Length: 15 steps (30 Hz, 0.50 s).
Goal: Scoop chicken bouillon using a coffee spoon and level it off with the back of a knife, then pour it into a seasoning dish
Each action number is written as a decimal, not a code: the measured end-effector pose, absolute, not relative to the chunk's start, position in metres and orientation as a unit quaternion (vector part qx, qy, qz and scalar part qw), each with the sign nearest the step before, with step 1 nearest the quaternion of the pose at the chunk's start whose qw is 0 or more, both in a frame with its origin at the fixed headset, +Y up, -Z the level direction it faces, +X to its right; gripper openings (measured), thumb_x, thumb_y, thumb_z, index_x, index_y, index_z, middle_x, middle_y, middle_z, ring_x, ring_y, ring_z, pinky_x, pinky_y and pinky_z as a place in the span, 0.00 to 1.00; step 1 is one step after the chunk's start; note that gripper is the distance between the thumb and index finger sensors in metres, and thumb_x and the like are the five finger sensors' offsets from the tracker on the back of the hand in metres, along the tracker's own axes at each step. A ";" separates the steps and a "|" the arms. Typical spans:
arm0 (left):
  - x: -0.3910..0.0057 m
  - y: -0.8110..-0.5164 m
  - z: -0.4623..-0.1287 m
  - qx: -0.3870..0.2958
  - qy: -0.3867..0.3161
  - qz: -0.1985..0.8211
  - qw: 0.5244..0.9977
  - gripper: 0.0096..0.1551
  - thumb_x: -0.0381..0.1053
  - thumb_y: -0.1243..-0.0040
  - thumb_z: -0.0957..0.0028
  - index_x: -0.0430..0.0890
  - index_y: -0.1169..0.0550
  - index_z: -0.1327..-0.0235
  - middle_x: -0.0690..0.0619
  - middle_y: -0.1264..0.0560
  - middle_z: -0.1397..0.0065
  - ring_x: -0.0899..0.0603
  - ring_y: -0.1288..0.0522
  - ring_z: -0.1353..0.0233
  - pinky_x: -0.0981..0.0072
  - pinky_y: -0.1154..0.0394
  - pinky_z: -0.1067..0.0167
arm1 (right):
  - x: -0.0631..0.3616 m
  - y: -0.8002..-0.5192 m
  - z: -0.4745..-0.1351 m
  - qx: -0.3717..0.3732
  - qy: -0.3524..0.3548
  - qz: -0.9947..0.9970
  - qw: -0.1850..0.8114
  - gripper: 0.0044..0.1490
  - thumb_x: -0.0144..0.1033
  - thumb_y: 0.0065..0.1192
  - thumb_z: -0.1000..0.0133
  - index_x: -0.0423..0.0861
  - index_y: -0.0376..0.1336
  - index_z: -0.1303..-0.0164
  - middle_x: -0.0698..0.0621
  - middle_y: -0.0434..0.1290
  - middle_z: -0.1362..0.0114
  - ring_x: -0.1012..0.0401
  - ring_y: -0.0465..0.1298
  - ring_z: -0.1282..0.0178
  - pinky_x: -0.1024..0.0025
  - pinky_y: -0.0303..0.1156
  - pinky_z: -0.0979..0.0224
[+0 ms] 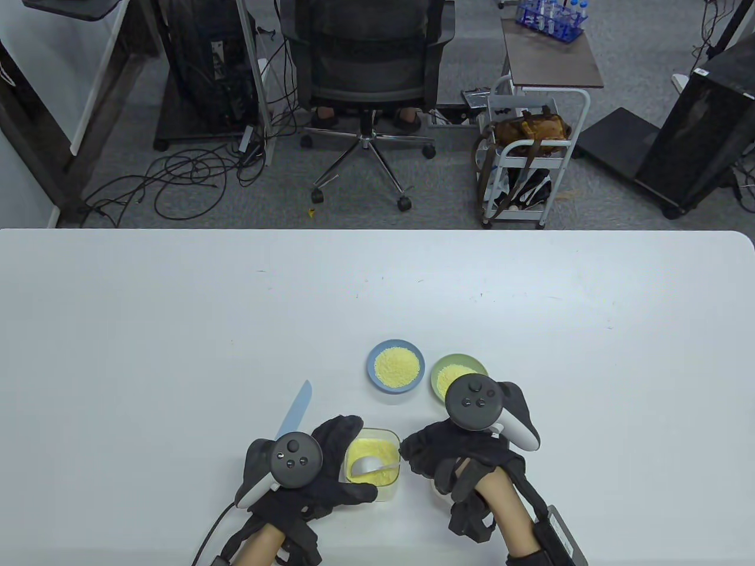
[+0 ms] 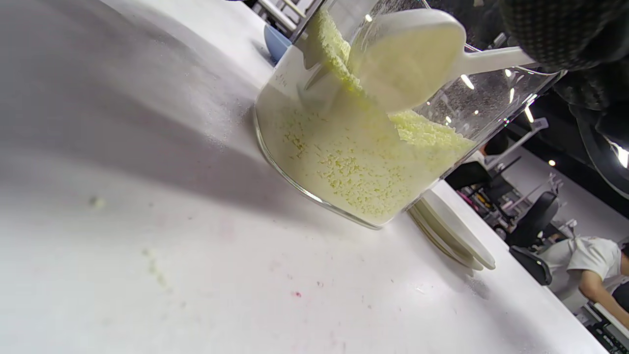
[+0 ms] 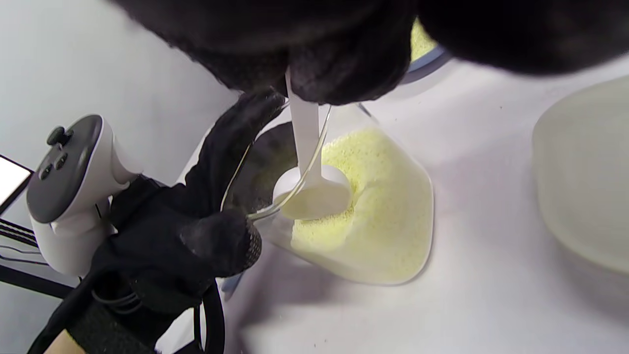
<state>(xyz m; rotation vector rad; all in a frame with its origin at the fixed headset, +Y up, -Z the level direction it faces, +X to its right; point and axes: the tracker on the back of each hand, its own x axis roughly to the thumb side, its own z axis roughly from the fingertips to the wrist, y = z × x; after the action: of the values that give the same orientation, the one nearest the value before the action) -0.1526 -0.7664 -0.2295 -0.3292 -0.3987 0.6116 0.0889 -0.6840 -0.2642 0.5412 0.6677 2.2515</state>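
A clear container (image 1: 386, 439) of yellow chicken bouillon (image 3: 388, 211) stands near the table's front edge. My left hand (image 1: 345, 457) grips the container from the left, fingers round the far side and thumb on the near side. My right hand (image 1: 416, 454) pinches the handle of a white coffee spoon (image 1: 367, 466), whose bowl (image 3: 314, 194) lies tilted in the granules (image 2: 354, 162). A knife with a pale blue blade (image 1: 295, 410) lies on the table behind my left hand, its handle hidden under the tracker. A blue dish (image 1: 373, 377) and a green dish (image 1: 439, 368), both holding bouillon, sit just beyond.
A white round lid (image 2: 454, 236) lies flat on the table right of the container, and it also shows in the right wrist view as the lid (image 3: 585, 167). Beyond the table's far edge (image 1: 377, 231) stand an office chair and a cart.
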 end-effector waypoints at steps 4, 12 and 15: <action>-0.153 -0.766 -0.230 -0.159 -0.193 0.296 0.922 0.69 0.79 0.38 0.68 0.61 0.59 0.21 0.41 0.52 0.13 0.31 0.51 0.13 0.33 0.51 0.23 | 0.075 -0.674 -0.266 0.213 0.266 0.886 0.315 0.24 0.20 0.68 0.54 0.25 0.70 0.52 0.27 0.74 0.65 0.68 0.74 0.87 0.60 0.76 0.76; -0.153 -0.767 -0.230 -0.158 -0.193 0.291 0.923 0.68 0.79 0.38 0.68 0.61 0.59 0.21 0.41 0.52 0.13 0.31 0.51 0.13 0.33 0.51 0.23 | 0.050 -0.670 -0.276 0.222 0.313 0.885 0.264 0.22 0.21 0.67 0.55 0.23 0.71 0.56 0.31 0.78 0.74 0.72 0.73 0.93 0.65 0.77 0.85; -0.153 -0.767 -0.230 -0.159 -0.193 0.292 0.923 0.68 0.79 0.38 0.68 0.61 0.59 0.21 0.41 0.51 0.13 0.31 0.51 0.13 0.33 0.51 0.23 | 0.052 -0.674 -0.281 0.223 0.325 0.877 0.276 0.22 0.22 0.68 0.56 0.23 0.72 0.58 0.32 0.79 0.76 0.72 0.73 0.94 0.65 0.77 0.87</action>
<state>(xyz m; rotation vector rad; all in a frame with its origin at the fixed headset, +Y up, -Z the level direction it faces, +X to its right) -0.1527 -0.7669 -0.2296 -0.3256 -0.3962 0.6002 0.0521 -0.6739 -0.2807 0.5982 0.8722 2.3553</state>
